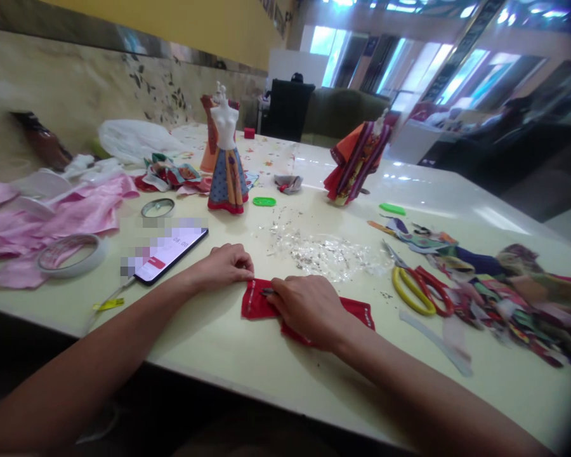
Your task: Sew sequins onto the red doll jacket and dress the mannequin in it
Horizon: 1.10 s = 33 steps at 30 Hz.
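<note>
A small red cloth piece (pixel 254 303) with a silvery trim lies on the pale table (pixel 228 355) near its front edge. My left hand (pixel 226 264) rests with curled fingers at the cloth's upper left corner, pinching its edge. My right hand (pixel 304 308) lies on top of the cloth, fingers closed around a thin dark tool whose tip points left. Part of the cloth is hidden under my right hand.
A phone (pixel 169 254), tape rolls (pixel 71 254) and pink fabric (pixel 76 212) lie at left. A white mannequin in a patterned skirt (pixel 227 168) and a second dressed figure (pixel 356 162) stand behind. Glitter scraps (pixel 323 247), yellow-red scissors (pixel 416 285) and fabric scraps (pixel 504 285) lie at right.
</note>
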Available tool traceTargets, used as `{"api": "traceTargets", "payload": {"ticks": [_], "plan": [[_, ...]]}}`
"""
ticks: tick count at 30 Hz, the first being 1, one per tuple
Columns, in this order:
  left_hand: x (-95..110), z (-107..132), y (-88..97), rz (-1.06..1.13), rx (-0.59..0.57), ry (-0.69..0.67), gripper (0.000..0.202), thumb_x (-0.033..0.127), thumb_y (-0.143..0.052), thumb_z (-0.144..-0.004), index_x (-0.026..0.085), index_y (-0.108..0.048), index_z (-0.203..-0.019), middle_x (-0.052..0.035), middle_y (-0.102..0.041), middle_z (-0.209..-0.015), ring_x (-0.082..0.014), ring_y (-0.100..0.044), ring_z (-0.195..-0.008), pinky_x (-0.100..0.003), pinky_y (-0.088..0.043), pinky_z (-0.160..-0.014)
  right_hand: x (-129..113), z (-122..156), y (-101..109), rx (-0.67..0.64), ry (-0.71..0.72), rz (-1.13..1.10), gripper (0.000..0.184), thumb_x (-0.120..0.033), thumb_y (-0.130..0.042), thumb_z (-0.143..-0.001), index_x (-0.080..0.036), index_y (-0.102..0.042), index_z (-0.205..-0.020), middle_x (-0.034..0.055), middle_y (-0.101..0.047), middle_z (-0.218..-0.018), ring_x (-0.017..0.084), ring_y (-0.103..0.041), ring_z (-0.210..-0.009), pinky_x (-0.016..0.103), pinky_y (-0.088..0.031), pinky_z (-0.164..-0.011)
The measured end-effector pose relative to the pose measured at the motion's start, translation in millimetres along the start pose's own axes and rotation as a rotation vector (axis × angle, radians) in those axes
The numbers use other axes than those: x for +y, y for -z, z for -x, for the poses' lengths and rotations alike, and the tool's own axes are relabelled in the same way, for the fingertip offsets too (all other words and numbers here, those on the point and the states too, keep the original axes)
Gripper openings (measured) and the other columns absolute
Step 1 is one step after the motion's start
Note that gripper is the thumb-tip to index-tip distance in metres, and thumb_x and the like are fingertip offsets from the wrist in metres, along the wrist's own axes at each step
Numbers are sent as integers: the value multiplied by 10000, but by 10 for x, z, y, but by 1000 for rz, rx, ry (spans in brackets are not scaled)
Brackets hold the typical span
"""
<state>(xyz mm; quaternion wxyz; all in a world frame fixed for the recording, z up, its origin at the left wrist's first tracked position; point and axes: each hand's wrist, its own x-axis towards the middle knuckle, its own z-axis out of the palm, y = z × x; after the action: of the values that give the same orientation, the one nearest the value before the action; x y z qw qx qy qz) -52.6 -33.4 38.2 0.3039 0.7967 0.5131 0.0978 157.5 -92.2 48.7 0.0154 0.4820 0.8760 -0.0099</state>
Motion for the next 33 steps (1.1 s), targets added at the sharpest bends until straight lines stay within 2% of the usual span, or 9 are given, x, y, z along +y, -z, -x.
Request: {"api": "traceTargets", "payload": {"ticks": [6, 13, 17, 23, 27, 33], "plan": [[-98, -12, 32, 182, -15, 24, 228, 394, -595, -777, 203, -712, -824, -36, -671, -956, -202, -604, -914, -290, -447, -814, 21, -4, -14, 25, 19, -24, 231, -352, -467, -937, -222, -578, -781, 14, -653, -668, 110, -406, -496, 311, -119, -507], [-97, -4, 26, 113, 11, -23, 204, 376, -570, -794, 210, -688, -812, -34, -686, -939, -208, -603, -904, -288, -440, -789, 10, 5, 6, 10, 13, -32, 230, -334, -466, -942, -209, -564, -777, 27, -652, -676, 107, -442, -506, 312, -130, -515], [-72, -19, 10, 120, 78, -9, 267, 408, -492, -843, 190, -643, -811, -39, -679, -888, -204, -589, -835, -291, -426, -727, 1, 4, 36, -22, 2, -41, 225, -344, -476, -949, -202, -571, -804, 41, -670, -706, 113, -497, -536, 307, -159, -523], [38, -73, 5, 94, 257, 1, 378, 490, -411, -880, 191, -505, -669, 4, -551, -679, -170, -508, -679, -278, -357, -624, -11, 33, 90, -21, 12, -39, 231, -360, -474, -953, -207, -623, -866, 60, -712, -797, 149, -584, -604, 288, -236, -531], [158, -107, -3, 104, 315, -28, 437, 523, -399, -897, 197, -384, -605, 30, -405, -580, -141, -403, -590, -278, -288, -567, 31, 72, 164, 22, 8, -42, 245, -382, -463, -958, -209, -617, -879, 59, -717, -819, 143, -590, -611, 278, -269, -537], [334, -265, -4, 156, 310, -65, 334, 487, -477, -846, 191, -493, -693, 24, -479, -648, -146, -442, -632, -265, -333, -584, 110, 105, 214, 81, 3, -68, 245, -402, -482, -939, -204, -619, -893, 64, -718, -808, 152, -605, -634, 285, -278, -540]]}}
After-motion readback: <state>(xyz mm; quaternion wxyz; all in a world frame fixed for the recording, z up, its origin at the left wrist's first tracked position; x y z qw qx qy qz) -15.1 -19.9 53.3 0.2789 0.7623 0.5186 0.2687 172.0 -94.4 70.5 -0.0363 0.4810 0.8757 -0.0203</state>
